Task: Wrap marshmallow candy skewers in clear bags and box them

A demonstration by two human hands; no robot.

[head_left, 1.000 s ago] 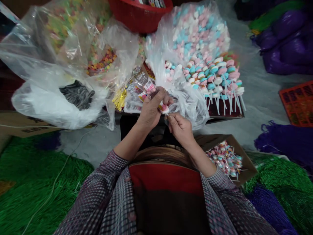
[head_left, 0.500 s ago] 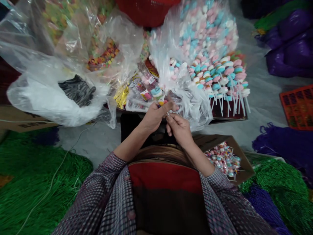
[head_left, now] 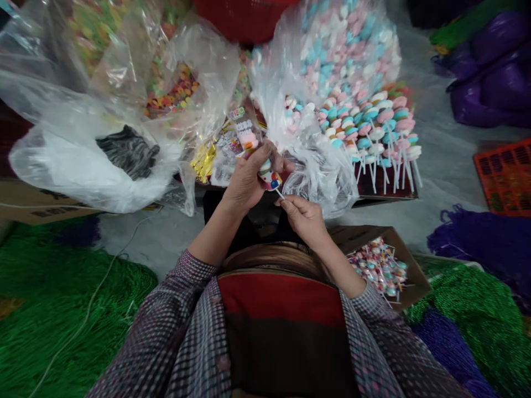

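Observation:
My left hand (head_left: 245, 179) is closed round a clear printed wrapper (head_left: 244, 130) that stands up out of the fist, with a lollipop's candy head (head_left: 269, 177) at the wrapper's lower end. My right hand (head_left: 305, 218) pinches the lollipop's white stick (head_left: 280, 193) just below the left hand. Both hands meet in front of my chest, before a board of pink, blue and white lollipops (head_left: 373, 130) standing on their sticks.
A clear bag of pastel candies (head_left: 332, 50) lies behind the board. More plastic bags (head_left: 83, 110) with coloured sweets fill the left. A cardboard box of wrapped lollipops (head_left: 381, 268) sits at my right. Green (head_left: 62, 309) and purple (head_left: 489, 243) cord bundles surround me. An orange crate (head_left: 506, 177) is far right.
The wrapper has risen upright in my left hand and the lollipop head now sits at its lower end; my right hand shifted slightly down, still on the stick.

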